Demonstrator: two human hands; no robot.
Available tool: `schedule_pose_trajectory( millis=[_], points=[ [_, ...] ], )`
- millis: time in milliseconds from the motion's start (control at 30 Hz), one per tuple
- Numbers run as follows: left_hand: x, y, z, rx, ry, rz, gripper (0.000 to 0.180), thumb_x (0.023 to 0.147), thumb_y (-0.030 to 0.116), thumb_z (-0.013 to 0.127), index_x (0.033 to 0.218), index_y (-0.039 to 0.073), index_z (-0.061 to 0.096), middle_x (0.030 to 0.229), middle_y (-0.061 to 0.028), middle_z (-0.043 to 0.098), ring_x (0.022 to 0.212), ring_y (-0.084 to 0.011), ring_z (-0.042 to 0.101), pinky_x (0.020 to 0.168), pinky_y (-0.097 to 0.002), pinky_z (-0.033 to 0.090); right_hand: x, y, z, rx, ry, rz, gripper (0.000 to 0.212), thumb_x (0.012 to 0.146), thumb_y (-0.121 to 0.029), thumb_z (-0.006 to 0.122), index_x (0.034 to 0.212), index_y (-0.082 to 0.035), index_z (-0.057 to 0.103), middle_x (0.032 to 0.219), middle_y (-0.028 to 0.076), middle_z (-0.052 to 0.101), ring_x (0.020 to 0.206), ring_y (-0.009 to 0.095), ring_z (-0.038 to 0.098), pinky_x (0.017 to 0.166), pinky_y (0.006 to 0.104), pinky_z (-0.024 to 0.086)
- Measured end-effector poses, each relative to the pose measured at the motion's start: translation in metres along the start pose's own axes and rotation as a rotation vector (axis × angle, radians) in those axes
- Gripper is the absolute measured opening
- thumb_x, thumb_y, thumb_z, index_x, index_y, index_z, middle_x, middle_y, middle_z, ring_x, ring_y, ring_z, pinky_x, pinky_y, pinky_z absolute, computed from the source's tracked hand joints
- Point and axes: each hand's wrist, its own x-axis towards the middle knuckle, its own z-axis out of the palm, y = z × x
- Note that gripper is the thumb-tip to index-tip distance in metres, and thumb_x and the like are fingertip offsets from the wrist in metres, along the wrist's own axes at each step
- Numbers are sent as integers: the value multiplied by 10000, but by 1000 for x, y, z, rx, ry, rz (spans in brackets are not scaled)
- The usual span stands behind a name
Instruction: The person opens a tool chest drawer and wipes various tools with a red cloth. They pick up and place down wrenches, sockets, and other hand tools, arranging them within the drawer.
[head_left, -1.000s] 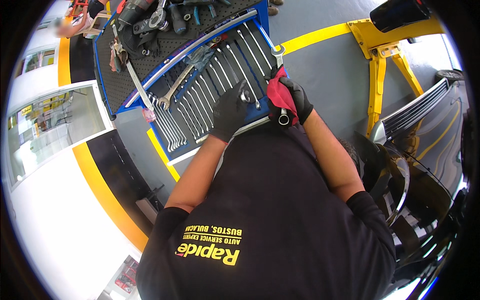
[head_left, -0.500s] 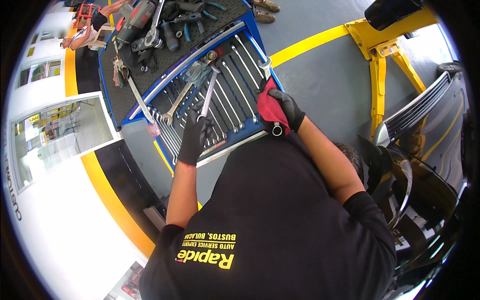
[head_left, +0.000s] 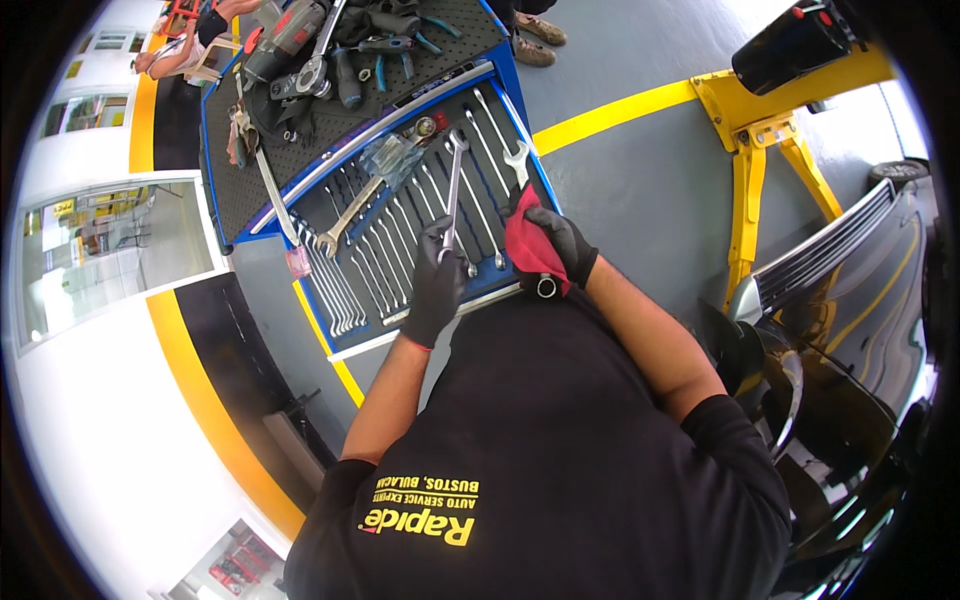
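We've got a long silver combination wrench [head_left: 452,190] in our black-gloved left hand [head_left: 436,285], fingers wrapped tight round its near end, shaft pointing far, open jaw up over the blue tool-cart drawer [head_left: 425,225]. It's held tilted, lifted off the row, prob. so it clears the other chrome wrenches [head_left: 375,265] lying side by side in size order in the tray.

Our black-gloved right hand [head_left: 562,245] sits at the drawer's right edge, closed on a bunched red rag [head_left: 527,250]. A small round silver socket-like piece [head_left: 546,288] shows just below the rag; can't tell if the hand grips it or it rests against the drawer rim.

Far of the drawer, the cart's black perforated top [head_left: 300,140] is piled w/ pliers, a power tool & loose bits, no order there.

Right: grey floor w/ yellow line [head_left: 610,115], yellow lift post [head_left: 745,190], and a dark car's grille [head_left: 830,250] near-right. Left: white wall & window [head_left: 110,250].
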Motion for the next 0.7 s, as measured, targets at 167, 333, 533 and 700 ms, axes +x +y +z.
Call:
schedule_pose_trajectory(
  millis=[167,333,533,700],
  points=[
    [33,-58,30,465,98,363,555,1052,253,561,1521,-13,425,1099,-170,650,909,-264,679,813,-425,544,0,-1,-1,-32,49,-16,444,1016,-329,632,1352,-38,612,1190,127,712,1041,272,718,961,429,595],
    [55,-81,53,1028,-22,306,716,1018,378,643,1554,-30,399,1313,-292,614,1184,-430,638,1025,-548,494,9,13,-31,20,77,-212,428,1006,-308,653,1342,-46,616,1172,119,727,1029,273,724,928,418,604],
    [65,-92,27,1185,139,714,634,966,359,680,1499,48,537,1448,-177,580,1340,-421,545,1073,-553,432,-3,0,-42,51,84,-321,395,1011,-301,637,1309,-43,632,1109,110,721,1009,268,716,934,417,594],
    [66,-81,25,1365,182,798,547,928,311,684,1424,88,626,1534,-135,526,1435,-384,484,1123,-608,368,-23,-14,-24,-19,173,-317,383,1016,-301,627,1301,-45,624,1099,94,706,1000,244,702,908,392,587]
  ],
)
